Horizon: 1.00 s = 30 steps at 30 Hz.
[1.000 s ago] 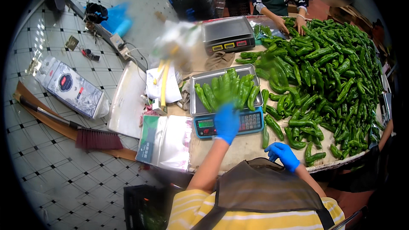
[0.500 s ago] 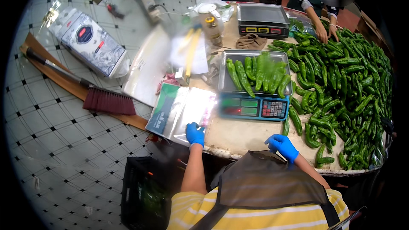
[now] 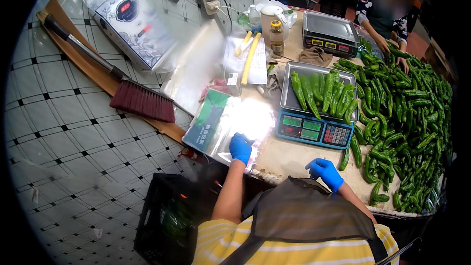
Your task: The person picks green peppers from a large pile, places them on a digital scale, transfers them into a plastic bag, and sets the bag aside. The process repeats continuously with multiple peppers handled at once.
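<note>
Fingers of the left hand (image 3: 240,148) press flat on the clear plastic bags (image 3: 230,125) stacked at the table's (image 3: 284,159) near-left edge; the right hand (image 3: 325,172) rests loosely curled, empty, before the scale (image 3: 314,130).

light: bright, even daylight | glare: white hotspot on the clear plastic bags (image 3: 245,118) by the left hand (image 3: 240,147) | shadows: soft, short | edges: fisheye bending, black vignette | focus: mostly sharp, slight rim softness
</note>
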Available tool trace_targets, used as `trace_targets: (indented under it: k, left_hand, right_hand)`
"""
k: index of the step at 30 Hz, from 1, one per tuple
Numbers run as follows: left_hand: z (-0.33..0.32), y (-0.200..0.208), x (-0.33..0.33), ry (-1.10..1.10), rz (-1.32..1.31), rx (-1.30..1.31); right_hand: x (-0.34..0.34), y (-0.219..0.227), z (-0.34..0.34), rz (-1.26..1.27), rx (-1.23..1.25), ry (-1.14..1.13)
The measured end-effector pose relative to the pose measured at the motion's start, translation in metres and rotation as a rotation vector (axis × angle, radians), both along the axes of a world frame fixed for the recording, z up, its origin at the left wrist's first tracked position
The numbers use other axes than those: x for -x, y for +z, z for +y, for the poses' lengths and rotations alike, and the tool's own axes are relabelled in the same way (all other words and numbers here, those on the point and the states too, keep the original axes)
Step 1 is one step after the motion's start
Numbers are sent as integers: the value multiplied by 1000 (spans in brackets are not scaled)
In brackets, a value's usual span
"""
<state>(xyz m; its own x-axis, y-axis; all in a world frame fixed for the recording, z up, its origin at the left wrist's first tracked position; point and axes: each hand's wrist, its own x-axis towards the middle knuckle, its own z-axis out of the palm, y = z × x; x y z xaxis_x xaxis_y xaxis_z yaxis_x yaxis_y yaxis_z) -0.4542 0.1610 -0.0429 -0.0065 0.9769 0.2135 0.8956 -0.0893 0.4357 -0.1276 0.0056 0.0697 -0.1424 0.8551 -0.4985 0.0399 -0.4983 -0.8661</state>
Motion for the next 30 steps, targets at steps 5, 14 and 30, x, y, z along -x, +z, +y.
trace_targets:
  k: [5, 14, 30]
  left_hand:
    - [-7, 70, 1, -63, -28, -51]
    - [-83, 98, -66, -402, -134, -62]
    - [-149, 88, -133, -263, -219, 250]
  right_hand:
    - [13, 2, 15, -27, -63, 51]
    - [82, -39, 95, 192, -104, -19]
    - [9, -64, 29, 296, -152, 121]
